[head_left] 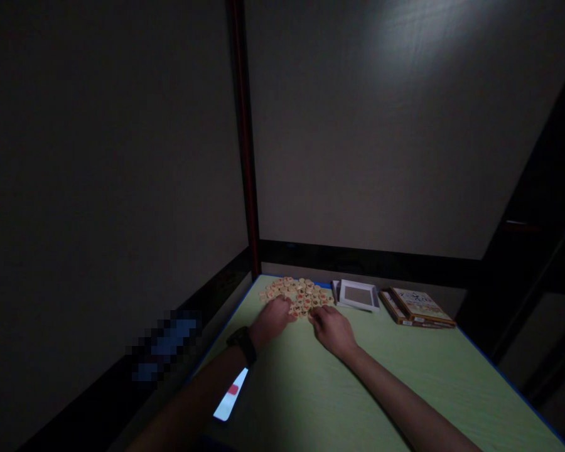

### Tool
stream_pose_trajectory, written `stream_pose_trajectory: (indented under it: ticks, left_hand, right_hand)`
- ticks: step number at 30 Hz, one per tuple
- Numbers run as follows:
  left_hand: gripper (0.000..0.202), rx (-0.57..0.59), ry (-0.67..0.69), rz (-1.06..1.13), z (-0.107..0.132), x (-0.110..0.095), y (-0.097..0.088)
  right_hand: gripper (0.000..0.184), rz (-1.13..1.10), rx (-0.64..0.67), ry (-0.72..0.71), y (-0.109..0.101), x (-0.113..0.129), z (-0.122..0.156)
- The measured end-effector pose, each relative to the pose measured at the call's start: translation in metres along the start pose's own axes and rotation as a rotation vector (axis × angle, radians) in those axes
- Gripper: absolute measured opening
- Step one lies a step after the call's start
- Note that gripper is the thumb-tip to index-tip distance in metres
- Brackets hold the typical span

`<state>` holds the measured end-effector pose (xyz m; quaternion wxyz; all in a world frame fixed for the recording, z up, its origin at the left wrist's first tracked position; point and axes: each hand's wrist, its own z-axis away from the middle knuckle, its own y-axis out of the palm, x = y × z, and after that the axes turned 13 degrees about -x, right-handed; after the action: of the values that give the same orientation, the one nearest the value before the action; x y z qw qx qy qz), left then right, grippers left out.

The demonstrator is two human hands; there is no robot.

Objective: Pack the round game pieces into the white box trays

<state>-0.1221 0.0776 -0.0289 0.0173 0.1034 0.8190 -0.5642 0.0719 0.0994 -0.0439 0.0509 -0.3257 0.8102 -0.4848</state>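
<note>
A spread of round wooden xiangqi pieces (305, 301), marked in red and black, lies at the far end of the green table (292, 389). My left hand (274, 319), with a black watch (243, 345) on its wrist, reaches to the near left side of the pieces. Its fingers are curled among them, and what they grip is hidden. At the near right side is my right hand (332, 328), its fingers bent and pinched at a piece on the edge of the group. Both hands rest low, close to the tabletop.
Behind my right hand stands an open white box (359, 295). Two flat printed boxes (419, 306) lie stacked to its right. A phone with a lit screen (230, 397) lies beside my left forearm. Walls (367, 157) rise behind and left of the table.
</note>
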Motion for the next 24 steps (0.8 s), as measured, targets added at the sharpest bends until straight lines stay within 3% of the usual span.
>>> stream_pose_trajectory:
  ticks: [9, 18, 24]
  left_hand:
    - [0.019, -0.008, 0.003, -0.006, 0.002, 0.001, -0.002]
    - [0.012, 0.034, -0.073, -0.070, 0.006, 0.017, -0.031]
    - [0.016, 0.065, -0.117, -0.088, 0.006, 0.022, -0.026]
  right_hand:
    - [0.024, -0.021, -0.005, 0.006, 0.002, -0.002, 0.000]
    - [0.024, -0.076, -0.022, 0.008, 0.002, -0.007, 0.005]
    - [0.024, -0.096, -0.022, 0.007, 0.003, -0.009, 0.004]
